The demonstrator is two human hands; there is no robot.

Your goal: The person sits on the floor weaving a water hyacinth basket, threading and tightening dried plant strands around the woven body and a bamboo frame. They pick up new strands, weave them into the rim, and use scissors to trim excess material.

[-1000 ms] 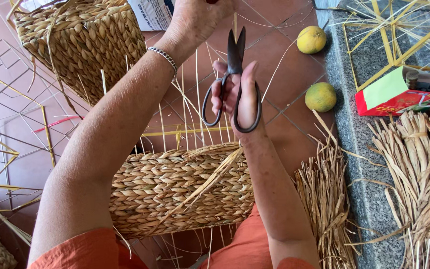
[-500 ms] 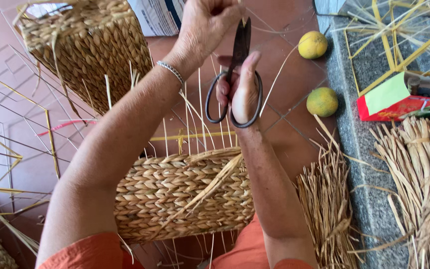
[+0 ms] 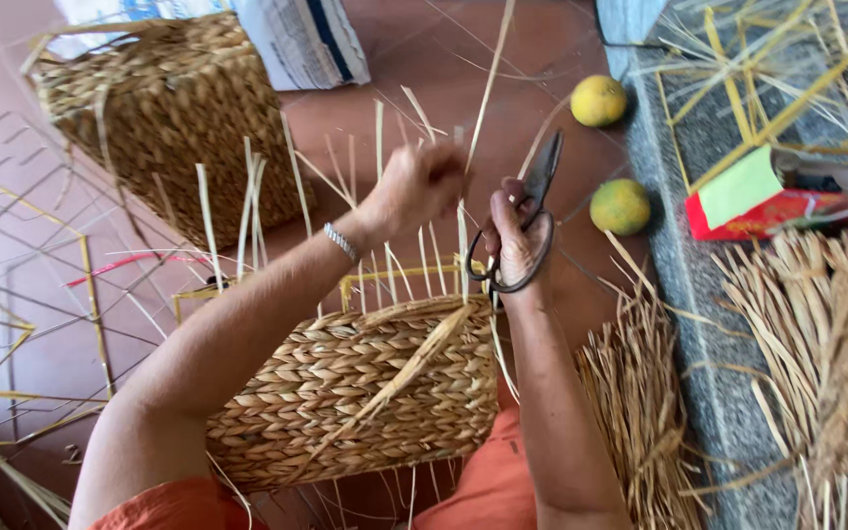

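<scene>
Far left: wire frames (image 3: pixel 12 324) splayed over the red floor (image 3: pixel 424 59), ends poking up — easy to snag a sleeve or an elbow there. Behind them, a finished basket (image 3: pixel 164 118), tilted, loose stalks trailing.

Centre: half-woven basket (image 3: pixel 365 393) wedged between the knees, upright straws (image 3: pixel 382 147) fanning out of its rim. Left hand (image 3: pixel 422 186) clenched around one straw, pulling it taut above the rim. Bracelet (image 3: pixel 342 240) at the wrist. Just beside it, right hand (image 3: pixel 514 240) threaded through the handles of black scissors (image 3: pixel 527 221), blades up and nearly closed, tips close to the left knuckles. Risk, as judged: a snip too near and the blades nick a finger; a slack straw and the cut lands ragged or takes the wrong stalk; basket rolling off the lap if the knees loosen.

Top centre: white sack (image 3: pixel 301 39) with a blue stripe, flat on the floor, print too small to matter.

Right: two yellow-green fruits (image 3: pixel 620 206) by the stone ledge (image 3: pixel 679 294), round, liable to roll underfoot. On the ledge, a red flat box (image 3: pixel 777 211) with a pale green slip (image 3: pixel 738 186) on top, half buried under yellow strips. Straw bundles (image 3: pixel 817 334) at far right.
</scene>
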